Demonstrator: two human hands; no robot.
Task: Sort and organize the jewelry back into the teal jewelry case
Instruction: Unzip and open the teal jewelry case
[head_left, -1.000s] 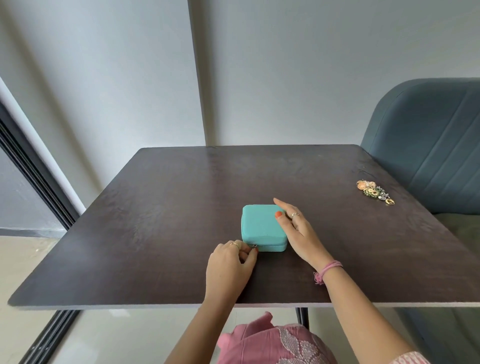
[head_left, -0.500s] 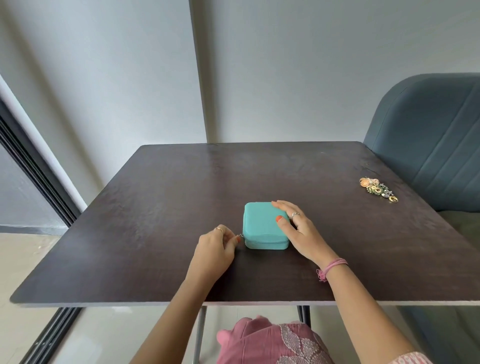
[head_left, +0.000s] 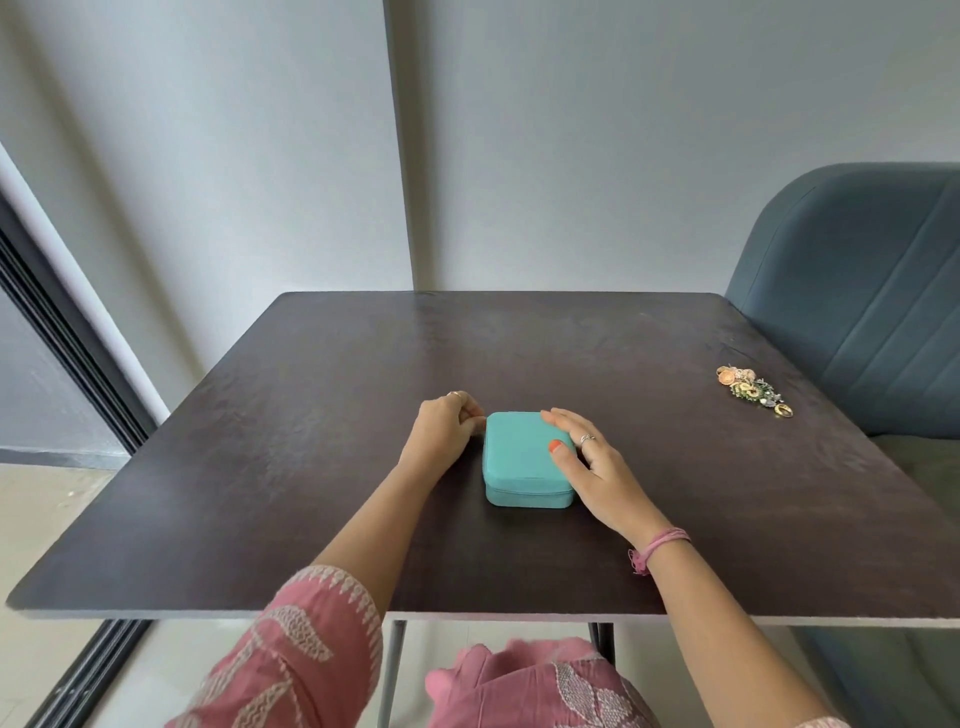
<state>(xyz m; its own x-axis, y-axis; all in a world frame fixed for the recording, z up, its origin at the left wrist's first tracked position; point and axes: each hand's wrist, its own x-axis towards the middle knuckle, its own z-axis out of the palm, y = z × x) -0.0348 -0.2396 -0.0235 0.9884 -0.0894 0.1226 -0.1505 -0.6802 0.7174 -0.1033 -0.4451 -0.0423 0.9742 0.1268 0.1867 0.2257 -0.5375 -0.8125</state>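
Note:
The teal jewelry case (head_left: 522, 457) lies closed in the middle of the dark table (head_left: 311, 467), its zip seam showing along the near side. My right hand (head_left: 587, 462) rests flat on the lid's right part, fingers straight. My left hand (head_left: 444, 428) is at the case's far left corner, its fingers curled and pinching the zipper pull, which is hidden by the fingers. A small pile of jewelry (head_left: 753, 389), gold, orange and green pieces, lies near the table's right edge.
A blue upholstered chair (head_left: 857, 291) stands against the table's right side. A grey wall is right behind the table's far edge. A dark sliding-door frame (head_left: 67, 353) runs along the left.
My left hand has travelled from the case's near left corner along its left side to the far left corner, pulling the zipper. My right hand has stayed on the lid.

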